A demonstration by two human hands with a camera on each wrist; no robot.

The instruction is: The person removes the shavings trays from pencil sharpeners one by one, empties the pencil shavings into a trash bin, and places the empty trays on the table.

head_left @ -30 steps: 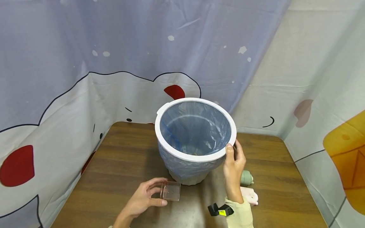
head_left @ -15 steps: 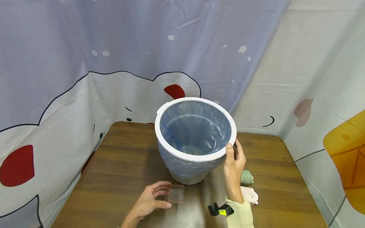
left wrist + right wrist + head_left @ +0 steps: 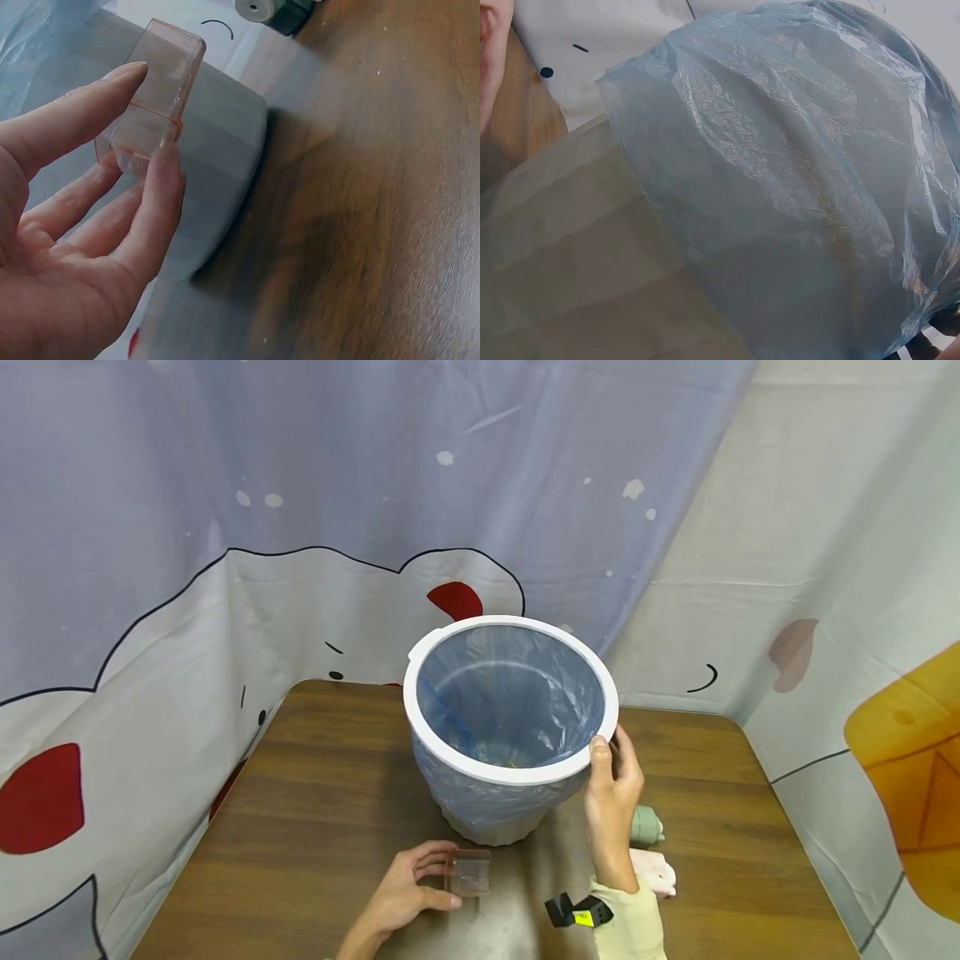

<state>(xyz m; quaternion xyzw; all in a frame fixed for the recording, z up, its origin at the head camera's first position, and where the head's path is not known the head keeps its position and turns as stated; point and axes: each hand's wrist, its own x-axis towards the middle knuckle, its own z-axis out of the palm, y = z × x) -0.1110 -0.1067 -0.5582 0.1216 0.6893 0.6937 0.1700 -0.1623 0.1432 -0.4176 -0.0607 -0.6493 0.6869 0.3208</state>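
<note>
In the head view, my left hand (image 3: 397, 893) holds a small clear, pinkish plastic box (image 3: 470, 872) in front of the trash can (image 3: 491, 835). The left wrist view shows the thumb on one side of the box (image 3: 161, 67) and fingertips on the other. A white ring (image 3: 510, 774) tops the can, with a translucent blue bag (image 3: 480, 799) lining it and hanging over its outside. My right hand (image 3: 613, 806) grips the ring at its right front, thumb on top and fingers outside. In the right wrist view, the bag (image 3: 780, 187) drapes over the can's pale ribbed wall (image 3: 577, 247).
Right of the can, beside the right forearm, lie a green rounded object (image 3: 647, 827) and a pale pink object (image 3: 654, 872), partly hidden by the arm. The wooden table (image 3: 300, 827) is backed by a printed curtain (image 3: 337, 460). A black device (image 3: 577, 912) sits at the right wrist.
My left hand has moved right and slightly nearer the front edge with the plastic box. The right hand keeps its grip on the can's ring.
</note>
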